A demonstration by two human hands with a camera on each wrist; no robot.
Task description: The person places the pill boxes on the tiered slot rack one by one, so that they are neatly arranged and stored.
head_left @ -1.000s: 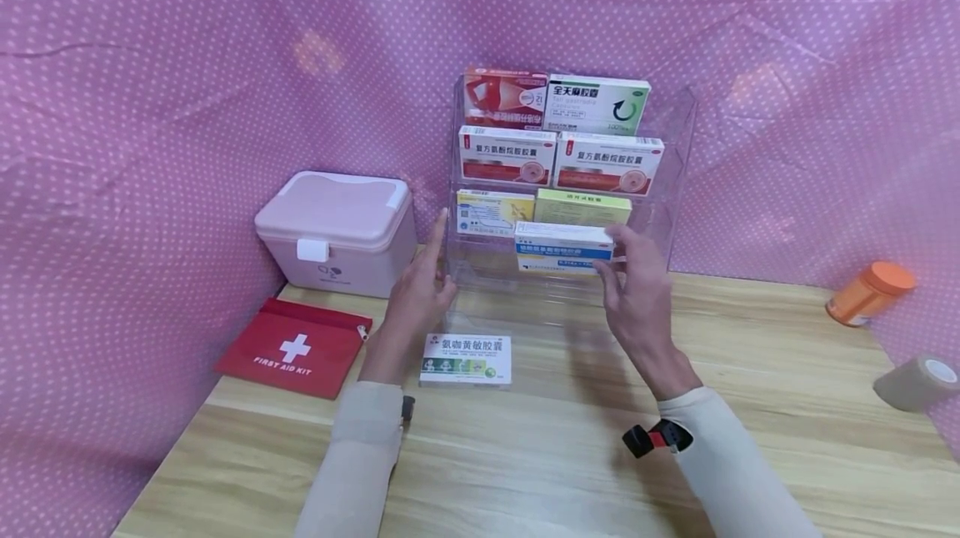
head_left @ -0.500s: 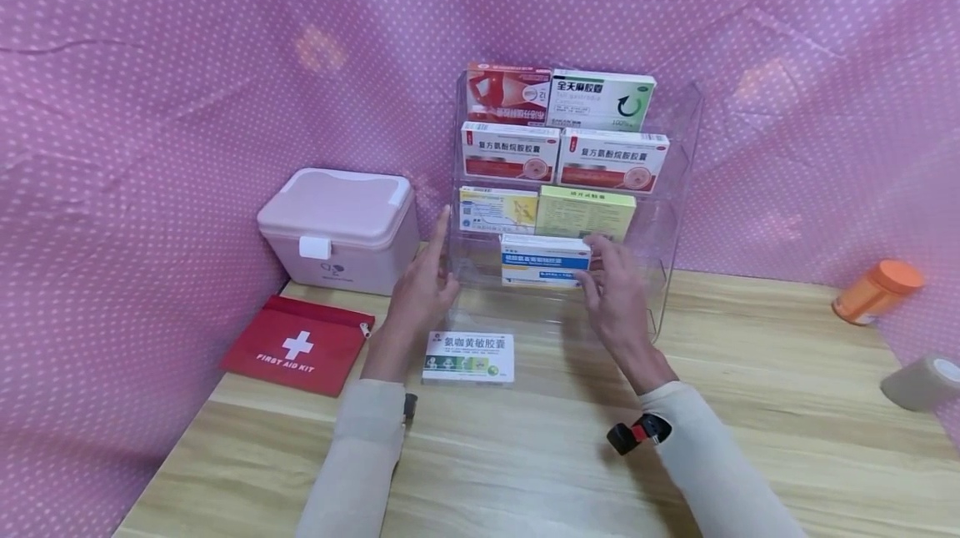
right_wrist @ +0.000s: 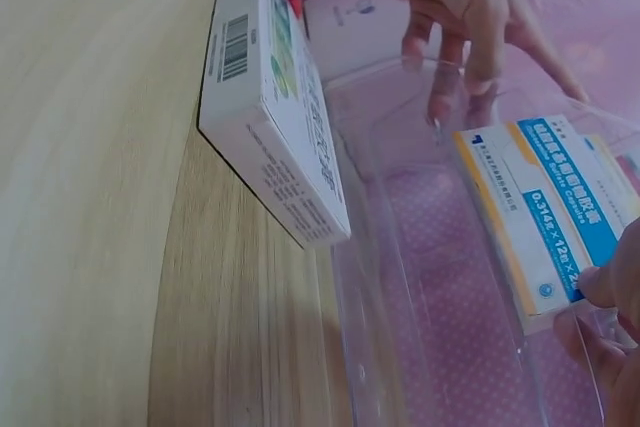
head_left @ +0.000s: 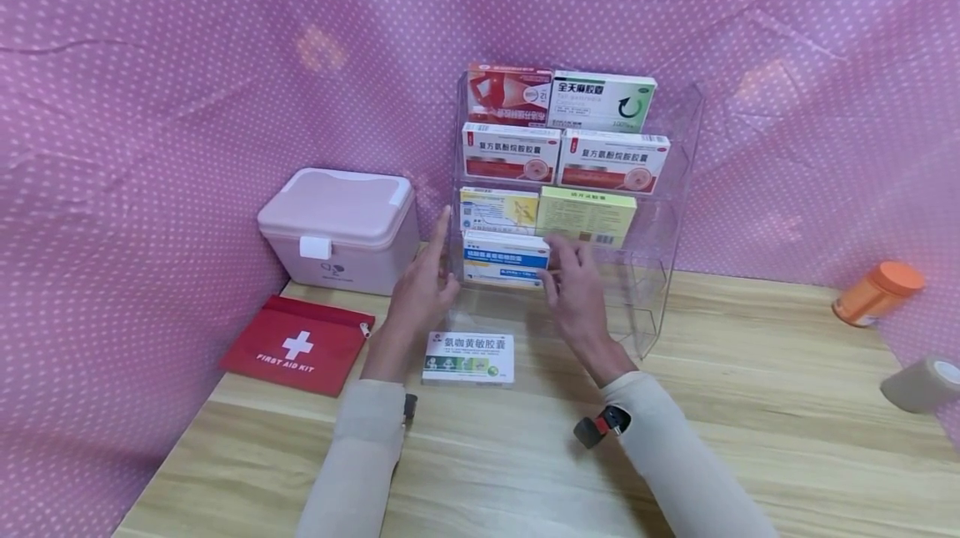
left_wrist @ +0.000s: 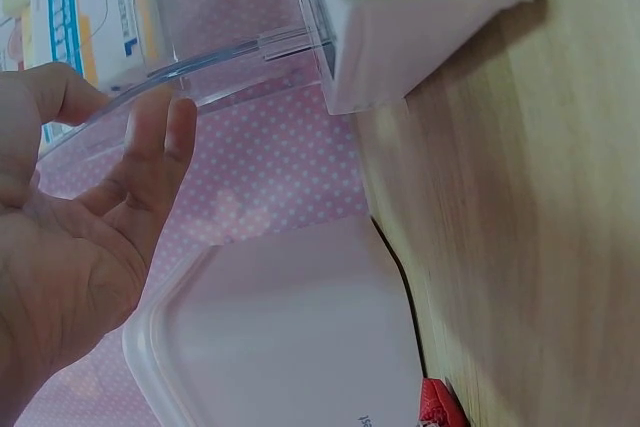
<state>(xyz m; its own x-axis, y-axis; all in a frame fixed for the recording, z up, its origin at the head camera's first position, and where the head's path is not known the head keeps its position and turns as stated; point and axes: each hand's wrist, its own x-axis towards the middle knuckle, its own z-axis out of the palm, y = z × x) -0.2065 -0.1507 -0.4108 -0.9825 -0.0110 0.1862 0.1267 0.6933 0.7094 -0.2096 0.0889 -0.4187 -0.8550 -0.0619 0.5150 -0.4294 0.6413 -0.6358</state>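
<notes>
My right hand (head_left: 579,292) pinches the right end of a blue-and-white medicine box (head_left: 504,261), thumb in front. This box stands upright at the left of the bottom tier of a clear display rack (head_left: 651,292); the right wrist view shows its printed face (right_wrist: 545,212). Along the rack's left side lies my left hand (head_left: 420,296), index finger straight and pointing up. In the left wrist view, the thumb and fingertips of that hand (left_wrist: 90,207) touch the clear side edge. A white-and-green capsule box (head_left: 468,357) lies on the table before the rack.
Upper tiers hold several medicine boxes, including a yellow-green one (head_left: 587,217) just above. Left of the rack are a pink lidded case (head_left: 337,229) and a red first aid pouch (head_left: 300,346). An orange bottle (head_left: 877,294) and a grey-beige roll (head_left: 921,384) lie far right.
My right hand has brought the blue-and-white box down and left, from in front of the yellow-green box to the bottom tier's left end. My left hand stays at the rack's side.
</notes>
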